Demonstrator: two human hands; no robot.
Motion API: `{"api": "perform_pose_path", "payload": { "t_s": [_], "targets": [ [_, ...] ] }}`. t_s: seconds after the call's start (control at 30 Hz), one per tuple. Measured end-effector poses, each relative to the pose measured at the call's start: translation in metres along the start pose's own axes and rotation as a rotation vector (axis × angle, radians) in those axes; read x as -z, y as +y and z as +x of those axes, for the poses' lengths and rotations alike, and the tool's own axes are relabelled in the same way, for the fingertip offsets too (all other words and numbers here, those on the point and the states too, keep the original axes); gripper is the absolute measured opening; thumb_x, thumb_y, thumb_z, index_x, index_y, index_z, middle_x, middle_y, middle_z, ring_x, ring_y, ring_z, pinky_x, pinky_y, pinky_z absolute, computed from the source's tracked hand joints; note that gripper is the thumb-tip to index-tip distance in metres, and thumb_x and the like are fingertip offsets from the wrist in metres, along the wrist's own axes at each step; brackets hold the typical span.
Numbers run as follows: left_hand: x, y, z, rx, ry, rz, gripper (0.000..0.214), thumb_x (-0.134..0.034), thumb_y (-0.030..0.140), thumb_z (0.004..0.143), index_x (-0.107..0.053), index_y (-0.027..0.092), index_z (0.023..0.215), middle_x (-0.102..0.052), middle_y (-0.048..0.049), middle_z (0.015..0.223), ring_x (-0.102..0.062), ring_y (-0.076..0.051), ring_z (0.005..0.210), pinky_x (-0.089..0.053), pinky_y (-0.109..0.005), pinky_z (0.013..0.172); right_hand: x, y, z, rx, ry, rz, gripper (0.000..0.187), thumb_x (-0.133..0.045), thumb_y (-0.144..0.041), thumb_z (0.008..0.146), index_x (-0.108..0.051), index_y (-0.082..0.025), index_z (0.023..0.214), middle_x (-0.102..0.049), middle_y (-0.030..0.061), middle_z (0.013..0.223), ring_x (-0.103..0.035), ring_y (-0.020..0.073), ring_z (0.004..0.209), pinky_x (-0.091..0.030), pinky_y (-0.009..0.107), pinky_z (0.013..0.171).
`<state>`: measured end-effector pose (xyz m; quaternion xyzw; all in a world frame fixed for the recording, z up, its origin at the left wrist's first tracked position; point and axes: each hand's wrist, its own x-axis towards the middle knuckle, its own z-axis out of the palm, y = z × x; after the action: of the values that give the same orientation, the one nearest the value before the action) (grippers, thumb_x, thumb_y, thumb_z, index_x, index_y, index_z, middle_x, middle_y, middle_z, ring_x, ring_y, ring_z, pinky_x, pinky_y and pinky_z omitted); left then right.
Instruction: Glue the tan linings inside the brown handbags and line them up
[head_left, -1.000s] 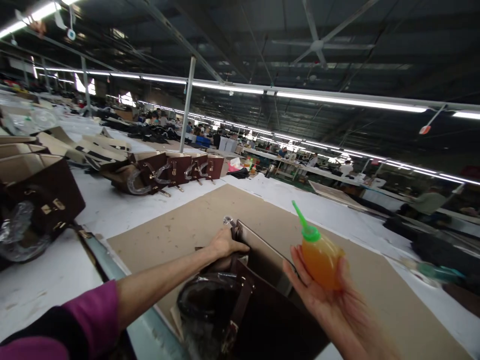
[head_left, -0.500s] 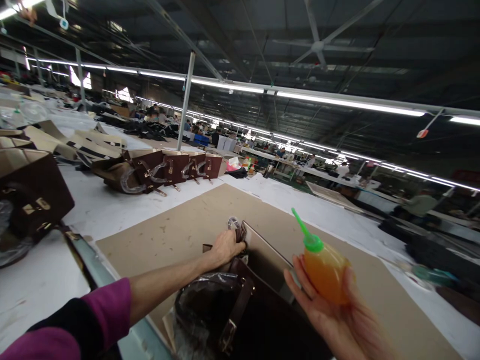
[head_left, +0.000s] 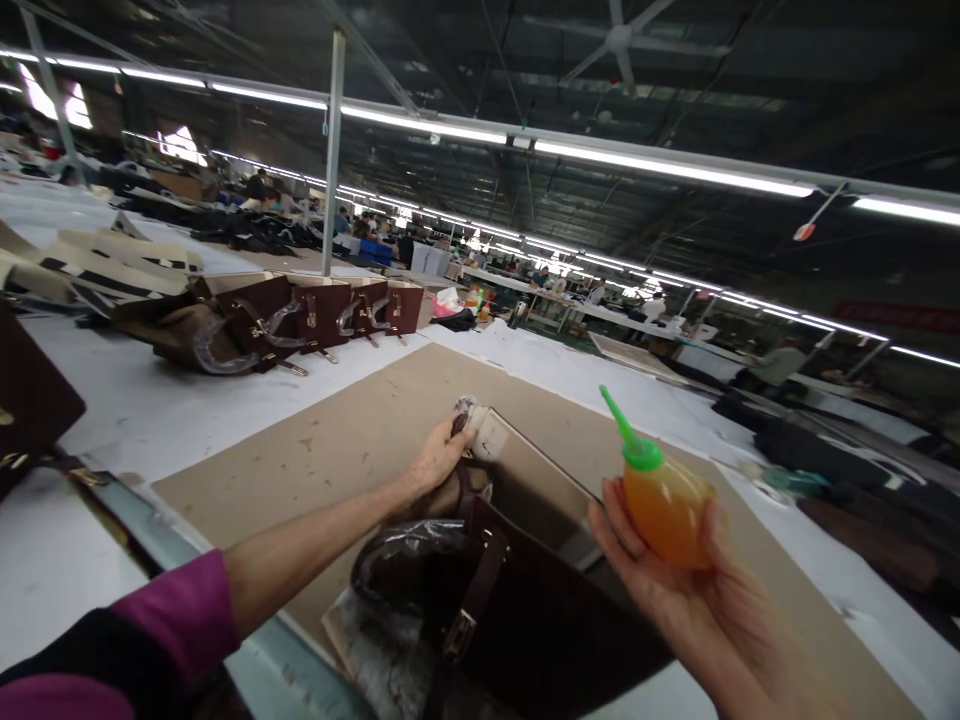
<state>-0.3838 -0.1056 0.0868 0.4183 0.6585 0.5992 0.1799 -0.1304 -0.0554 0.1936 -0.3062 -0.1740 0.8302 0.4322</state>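
Observation:
A dark brown handbag (head_left: 555, 610) stands in front of me with its top open and its pale lining showing. Clear plastic film wraps its handle (head_left: 375, 555), and a buckled strap (head_left: 480, 590) hangs down the near face. My left hand (head_left: 442, 450) is closed on the bag's far left upper edge, by the strap end there. In my right hand (head_left: 697, 580) rests a squeeze bottle (head_left: 667, 510) of orange liquid with a green nozzle that points up and left. The fingertips of that hand are close to the bag's right rim; whether they touch it I cannot tell.
A brown board (head_left: 285, 450) lies under the bag on the white-covered table (head_left: 187, 400). Several similar brown bags (head_left: 322, 310) stand in a row at the back left, with another bag (head_left: 34, 390) at the left edge. Dark material (head_left: 870, 540) lies on the right.
My view has shifted to the right. My left hand has moved slightly along the bag's far edge, and a white label inside now shows. The right hand still holds the bottle.

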Motion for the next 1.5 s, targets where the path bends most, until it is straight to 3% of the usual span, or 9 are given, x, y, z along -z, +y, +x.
{"api": "perform_pose_path", "payload": {
  "t_s": [0.27,0.4,0.5,0.67,0.9,1.0,1.13,1.27,1.5],
  "targets": [
    [0.028,0.104,0.036,-0.210,-0.332,0.198,0.015,-0.049,0.025,0.082,-0.055,0.013,0.076,-0.051,0.0011,0.067,-0.047,-0.012,0.063,-0.038,-0.023,0.062,0.008,-0.008,-0.044,0.036,0.025,0.008,0.039,-0.068,-0.047,0.079,-0.063,-0.026,0.111,-0.064,0.0092,0.114,-0.064,0.0299,0.094,-0.057,0.049,0.073],
    [0.026,0.151,0.061,-0.329,-0.618,0.367,0.011,-0.057,0.021,0.077,-0.059,0.013,0.069,-0.051,0.0029,0.061,-0.045,-0.011,0.059,-0.033,-0.022,0.058,0.026,-0.014,-0.053,0.068,0.055,0.030,0.061,-0.089,-0.033,0.055,-0.064,-0.024,0.110,-0.065,0.0096,0.114,-0.066,0.0291,0.090,-0.058,0.040,0.071],
    [0.013,0.168,0.069,-0.349,-0.812,0.497,0.003,-0.062,0.015,0.069,-0.065,0.014,0.068,-0.054,0.0034,0.057,-0.045,-0.013,0.057,-0.032,-0.023,0.057,0.049,-0.021,-0.057,0.103,0.075,-0.066,0.076,-0.093,-0.023,0.043,-0.062,-0.026,0.112,-0.065,0.0096,0.114,-0.067,0.0296,0.086,-0.060,0.035,0.065],
    [-0.014,0.165,0.055,-0.307,-0.970,0.629,0.012,-0.063,0.007,0.061,-0.066,0.018,0.064,-0.057,0.0054,0.056,-0.046,-0.013,0.058,-0.032,-0.022,0.058,0.081,-0.031,-0.066,0.337,0.050,-0.343,0.065,-0.088,-0.033,0.058,-0.059,-0.025,0.116,-0.064,0.0077,0.116,-0.066,0.0268,0.093,-0.059,0.032,0.069],
    [-0.042,0.156,0.037,-0.289,-1.010,0.603,0.016,-0.064,0.006,0.061,-0.060,0.019,0.053,-0.054,0.0056,0.050,-0.045,-0.013,0.052,-0.031,-0.023,0.054,0.101,-0.049,-0.059,0.654,0.057,-0.677,0.075,-0.088,-0.036,0.053,-0.053,-0.025,0.118,-0.066,0.0037,0.108,-0.063,0.0210,0.094,-0.053,0.021,0.077],
    [-0.052,0.151,0.038,-0.318,-1.051,0.622,0.016,-0.064,0.008,0.061,-0.059,0.020,0.052,-0.054,0.0054,0.049,-0.045,-0.013,0.052,-0.030,-0.023,0.052,0.100,-0.050,-0.058,0.802,0.015,-0.804,0.067,-0.086,-0.033,0.057,-0.054,-0.026,0.116,-0.065,-0.0013,0.110,-0.061,0.0161,0.094,-0.048,0.013,0.078],
    [-0.061,0.147,0.038,-0.253,-1.034,0.596,0.015,-0.065,0.008,0.054,-0.059,0.021,0.050,-0.053,0.0061,0.044,-0.047,-0.014,0.051,-0.032,-0.022,0.051,0.083,-0.043,-0.063,0.971,0.051,-0.939,0.058,-0.081,-0.035,0.060,-0.056,-0.025,0.112,-0.064,-0.0024,0.105,-0.060,0.0161,0.089,-0.046,0.015,0.080],
    [-0.062,0.152,0.034,-0.223,-1.055,0.543,0.017,-0.065,0.006,0.050,-0.057,0.021,0.045,-0.052,0.0069,0.041,-0.045,-0.013,0.047,-0.029,-0.022,0.046,0.073,-0.040,-0.066,1.022,0.031,-0.990,0.051,-0.079,-0.035,0.061,-0.059,-0.025,0.106,-0.062,-0.0028,0.106,-0.057,0.0152,0.091,-0.043,0.014,0.081],
    [-0.062,0.146,0.036,-0.314,-1.114,0.586,0.015,-0.063,0.008,0.059,-0.059,0.020,0.051,-0.055,0.0044,0.050,-0.049,-0.016,0.055,-0.032,-0.025,0.054,0.081,-0.041,-0.064,1.045,-0.074,-1.030,0.044,-0.080,-0.035,0.065,-0.063,-0.028,0.105,-0.062,-0.0031,0.109,-0.056,0.0151,0.095,-0.044,0.014,0.080]
  ]
}}
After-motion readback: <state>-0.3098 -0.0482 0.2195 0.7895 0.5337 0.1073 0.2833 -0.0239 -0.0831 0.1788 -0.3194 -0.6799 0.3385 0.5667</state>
